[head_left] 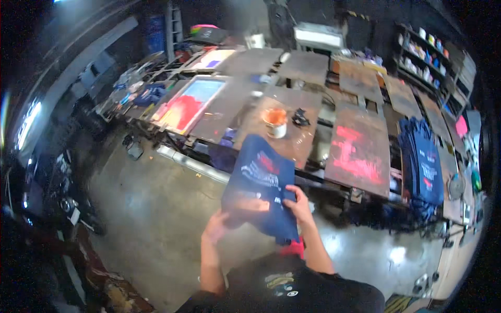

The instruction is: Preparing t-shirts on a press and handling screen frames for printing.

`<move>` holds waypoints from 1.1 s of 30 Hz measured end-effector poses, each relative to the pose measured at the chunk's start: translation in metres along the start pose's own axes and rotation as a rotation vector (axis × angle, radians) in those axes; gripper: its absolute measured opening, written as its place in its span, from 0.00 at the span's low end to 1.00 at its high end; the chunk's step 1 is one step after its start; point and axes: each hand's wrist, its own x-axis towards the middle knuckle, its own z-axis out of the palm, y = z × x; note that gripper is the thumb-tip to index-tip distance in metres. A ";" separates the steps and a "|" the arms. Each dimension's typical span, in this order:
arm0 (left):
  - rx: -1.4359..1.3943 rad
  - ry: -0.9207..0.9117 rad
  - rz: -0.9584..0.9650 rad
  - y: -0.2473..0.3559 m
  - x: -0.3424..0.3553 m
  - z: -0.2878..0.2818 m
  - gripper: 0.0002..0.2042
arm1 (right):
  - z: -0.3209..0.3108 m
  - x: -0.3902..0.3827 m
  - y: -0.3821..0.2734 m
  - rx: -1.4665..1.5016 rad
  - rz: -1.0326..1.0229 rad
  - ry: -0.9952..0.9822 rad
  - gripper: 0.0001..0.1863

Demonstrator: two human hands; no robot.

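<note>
**Navy printed shirt held over the press**

At 12 o'clock from you, the press pallets [292, 130] span the bench; shirt stack [424, 167] at 2 o'clock. Navy shirt [261, 177] hangs between your hands: left hand [216, 225] grips its lower edge, right hand [298, 204] pinches the side. Risk, judged: fabric brushing the paint tub [275, 122] or the wet red pallet [355, 151] would smear the print.

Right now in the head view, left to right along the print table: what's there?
Framed screen with red and blue ink → orange-stained paint tub → platen smeared with pink ink → stack of navy shirts. In front of the table, the left hand and right hand hold a navy printed shirt.
</note>
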 end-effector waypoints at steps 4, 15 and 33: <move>-0.007 0.192 0.088 0.003 -0.090 -0.053 0.18 | 0.060 -0.025 0.033 0.013 0.093 -0.156 0.28; -0.105 0.452 0.336 0.003 -0.269 -0.153 0.25 | 0.226 -0.051 0.025 0.139 0.271 -0.534 0.32; -0.805 0.186 0.376 0.071 -0.213 -0.313 0.27 | 0.429 0.066 0.011 0.114 0.261 -0.755 0.33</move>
